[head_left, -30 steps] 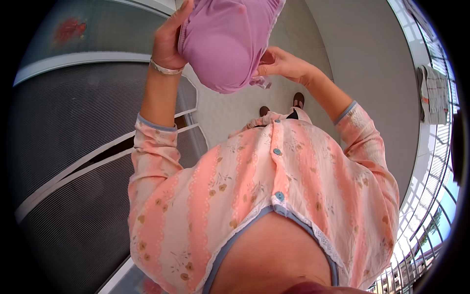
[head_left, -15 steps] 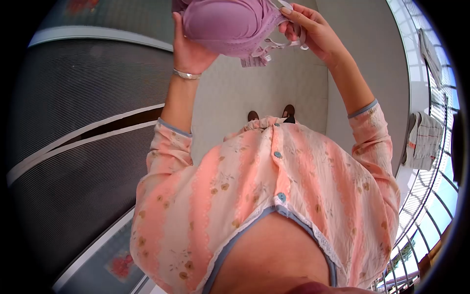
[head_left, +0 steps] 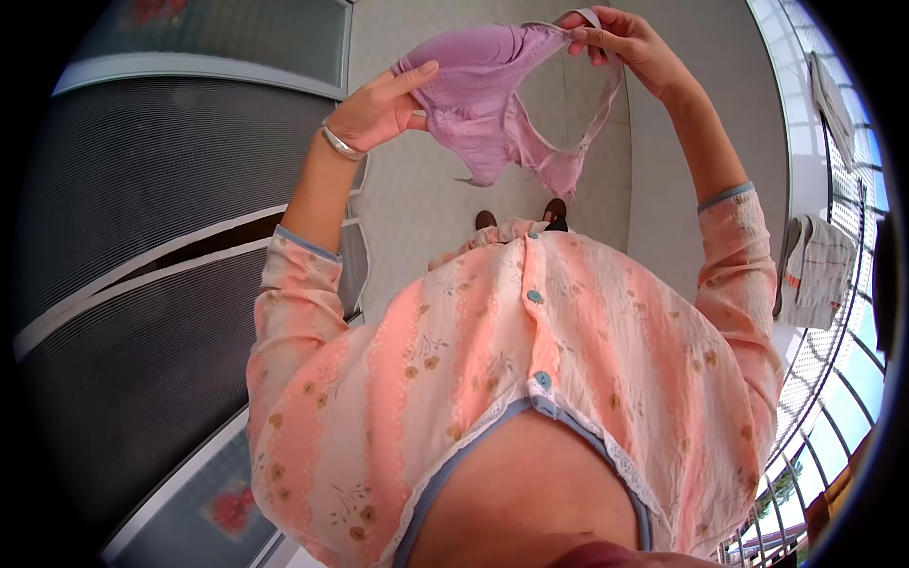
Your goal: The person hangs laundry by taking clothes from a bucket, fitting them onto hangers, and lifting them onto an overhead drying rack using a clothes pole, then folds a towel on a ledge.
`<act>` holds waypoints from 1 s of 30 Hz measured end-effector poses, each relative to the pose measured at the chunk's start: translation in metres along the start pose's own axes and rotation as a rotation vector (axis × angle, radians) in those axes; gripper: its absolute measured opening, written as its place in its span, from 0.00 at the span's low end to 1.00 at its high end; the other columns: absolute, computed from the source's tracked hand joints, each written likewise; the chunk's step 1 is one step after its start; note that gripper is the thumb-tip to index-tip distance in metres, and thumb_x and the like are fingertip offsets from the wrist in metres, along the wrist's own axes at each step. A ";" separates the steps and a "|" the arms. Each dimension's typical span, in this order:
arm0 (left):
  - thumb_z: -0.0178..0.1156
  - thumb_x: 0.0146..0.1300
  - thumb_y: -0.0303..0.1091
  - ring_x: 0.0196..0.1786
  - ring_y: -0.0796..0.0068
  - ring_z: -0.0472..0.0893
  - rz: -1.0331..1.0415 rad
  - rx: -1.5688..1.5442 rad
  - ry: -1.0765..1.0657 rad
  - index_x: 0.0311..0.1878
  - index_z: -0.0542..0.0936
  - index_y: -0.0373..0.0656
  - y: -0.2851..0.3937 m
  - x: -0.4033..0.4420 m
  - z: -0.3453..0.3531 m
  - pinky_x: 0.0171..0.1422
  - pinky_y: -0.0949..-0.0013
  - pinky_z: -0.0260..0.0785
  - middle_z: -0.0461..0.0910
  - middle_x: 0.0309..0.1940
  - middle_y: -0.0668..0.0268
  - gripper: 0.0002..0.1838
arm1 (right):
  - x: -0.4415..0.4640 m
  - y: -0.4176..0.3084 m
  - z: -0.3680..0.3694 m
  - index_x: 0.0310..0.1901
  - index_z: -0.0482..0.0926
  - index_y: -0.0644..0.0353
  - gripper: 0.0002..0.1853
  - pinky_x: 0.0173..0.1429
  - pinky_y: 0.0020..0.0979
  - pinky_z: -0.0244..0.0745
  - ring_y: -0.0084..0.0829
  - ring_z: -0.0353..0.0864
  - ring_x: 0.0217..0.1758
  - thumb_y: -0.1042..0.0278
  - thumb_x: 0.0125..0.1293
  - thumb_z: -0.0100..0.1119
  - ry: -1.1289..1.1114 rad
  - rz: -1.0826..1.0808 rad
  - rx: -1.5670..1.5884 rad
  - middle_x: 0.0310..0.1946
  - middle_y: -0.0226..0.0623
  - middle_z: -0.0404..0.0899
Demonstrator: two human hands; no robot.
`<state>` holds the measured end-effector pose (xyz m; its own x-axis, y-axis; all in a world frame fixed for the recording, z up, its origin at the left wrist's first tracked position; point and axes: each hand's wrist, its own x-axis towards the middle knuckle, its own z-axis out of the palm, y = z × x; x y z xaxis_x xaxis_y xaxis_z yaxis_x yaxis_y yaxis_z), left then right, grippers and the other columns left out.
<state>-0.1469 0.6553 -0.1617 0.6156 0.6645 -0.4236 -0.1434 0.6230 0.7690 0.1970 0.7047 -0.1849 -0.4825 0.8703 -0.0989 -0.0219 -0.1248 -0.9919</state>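
A lilac bra (head_left: 473, 90) is stretched between my two hands at the top of the head view, out in front of my body. My left hand (head_left: 379, 106), at the left of the picture, grips one end of its cup side, thumb on top and fingers underneath. At the other end, my right hand (head_left: 615, 43) pinches the bra's edge near a pale strap. That strap loops down below the right hand, and the bra's band hangs loose in the middle. Both hands are raised well above the floor.
Dark ribbed panels (head_left: 170, 180) with light frames stand at the left. A pale floor (head_left: 417, 204) lies below, with my feet in dark shoes (head_left: 555, 209). To the right run a low light wall (head_left: 710, 85) and metal railings, where a checked cloth (head_left: 816, 275) hangs.
The bra has opened out and come lower, its band now hanging down. My left hand has shifted its hold, with the thumb on top. My hands have moved further apart.
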 end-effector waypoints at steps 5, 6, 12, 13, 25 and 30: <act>0.48 0.73 0.42 0.68 0.63 0.67 0.097 -0.095 0.149 0.67 0.62 0.34 0.014 0.000 0.016 0.73 0.58 0.57 0.67 0.65 0.55 0.27 | -0.001 -0.003 -0.014 0.47 0.82 0.62 0.13 0.37 0.20 0.71 0.17 0.78 0.31 0.68 0.62 0.65 -0.099 0.032 -0.097 0.31 0.27 0.82; 0.48 0.73 0.43 0.68 0.62 0.67 0.128 -0.111 0.134 0.67 0.61 0.32 0.017 -0.001 0.015 0.73 0.58 0.57 0.67 0.66 0.54 0.28 | 0.000 -0.001 -0.014 0.47 0.81 0.62 0.13 0.40 0.22 0.72 0.18 0.78 0.34 0.68 0.62 0.66 -0.106 0.004 -0.082 0.33 0.28 0.82; 0.47 0.72 0.48 0.66 0.59 0.69 0.275 -0.153 0.103 0.67 0.60 0.28 0.042 -0.004 0.013 0.71 0.58 0.60 0.67 0.64 0.49 0.33 | 0.003 -0.010 -0.012 0.48 0.80 0.64 0.14 0.53 0.28 0.74 0.24 0.80 0.44 0.69 0.61 0.66 -0.116 -0.038 -0.098 0.39 0.32 0.82; 0.47 0.72 0.50 0.65 0.58 0.70 0.293 -0.171 0.055 0.66 0.60 0.27 0.047 -0.007 0.012 0.70 0.58 0.61 0.68 0.63 0.49 0.34 | 0.004 -0.010 -0.012 0.51 0.78 0.66 0.17 0.54 0.29 0.74 0.27 0.81 0.45 0.68 0.61 0.66 -0.126 -0.022 -0.120 0.41 0.35 0.82; 0.40 0.73 0.58 0.57 0.61 0.78 0.398 -0.136 -0.149 0.60 0.69 0.29 0.071 -0.063 0.002 0.63 0.61 0.69 0.77 0.55 0.50 0.36 | -0.011 0.056 -0.012 0.32 0.82 0.57 0.22 0.51 0.26 0.70 0.22 0.76 0.42 0.46 0.70 0.52 0.037 0.076 0.070 0.32 0.28 0.80; 0.34 0.72 0.63 0.50 0.61 0.82 0.469 -0.032 -0.132 0.57 0.72 0.27 0.079 -0.084 0.006 0.55 0.64 0.74 0.81 0.48 0.49 0.41 | -0.039 0.094 0.005 0.39 0.82 0.59 0.19 0.55 0.28 0.69 0.23 0.77 0.43 0.49 0.68 0.56 -0.271 0.161 -0.085 0.36 0.29 0.82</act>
<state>-0.2052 0.6466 -0.0622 0.5718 0.8198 0.0310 -0.4513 0.2827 0.8464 0.2094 0.6572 -0.2736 -0.6897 0.6826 -0.2416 0.1413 -0.2003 -0.9695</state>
